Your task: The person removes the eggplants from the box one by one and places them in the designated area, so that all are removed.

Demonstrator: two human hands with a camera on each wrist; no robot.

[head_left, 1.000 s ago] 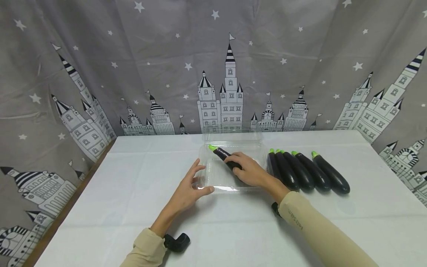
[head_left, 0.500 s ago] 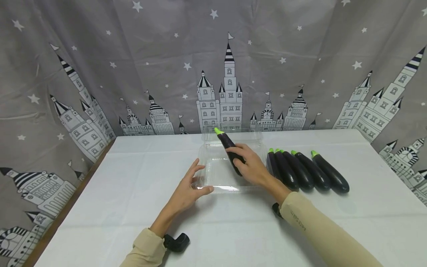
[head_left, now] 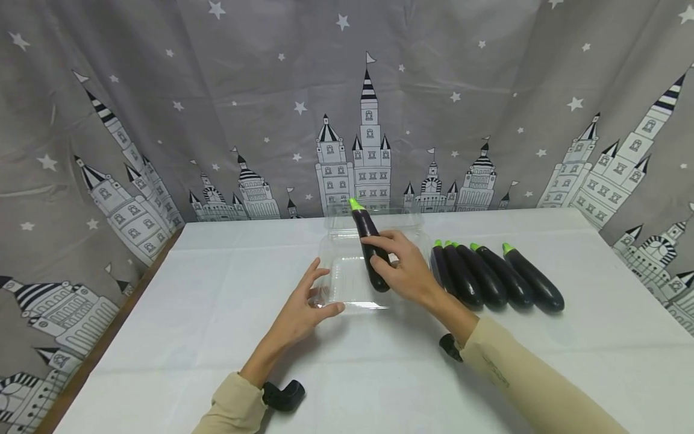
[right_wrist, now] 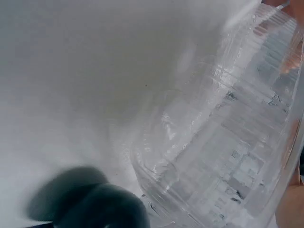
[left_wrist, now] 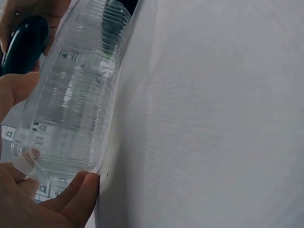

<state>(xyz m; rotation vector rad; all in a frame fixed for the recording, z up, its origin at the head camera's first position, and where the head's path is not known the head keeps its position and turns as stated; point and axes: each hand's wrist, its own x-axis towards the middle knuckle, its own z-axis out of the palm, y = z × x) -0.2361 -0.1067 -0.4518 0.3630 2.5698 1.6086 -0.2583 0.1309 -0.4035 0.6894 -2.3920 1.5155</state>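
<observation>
My right hand (head_left: 403, 268) grips a dark purple eggplant (head_left: 366, 232) with a green stem end, which points toward the back. It is over the clear plastic container (head_left: 355, 305), whose lid (head_left: 393, 222) stands open at the far side. My left hand (head_left: 300, 310) holds the container's near left corner, thumb at the front and fingers along the left side. In the left wrist view, the thumb (left_wrist: 19, 90) is at the rim and fingertips (left_wrist: 88, 185) touch low on the wall. The held eggplant's rounded end (left_wrist: 28, 45) shows above the rim there.
Several more eggplants (head_left: 490, 277) lie side by side right of the container, stems toward the back. One rounded dark end (right_wrist: 102, 209) shows in the right wrist view. A white cloth (head_left: 190, 337) covers the table; a grey castle-print curtain (head_left: 249, 72) hangs behind.
The eggplant in my right hand has turned from a slant to nearly front-to-back, its stem end moving farther back and up. My left hand stays at the container's corner.
</observation>
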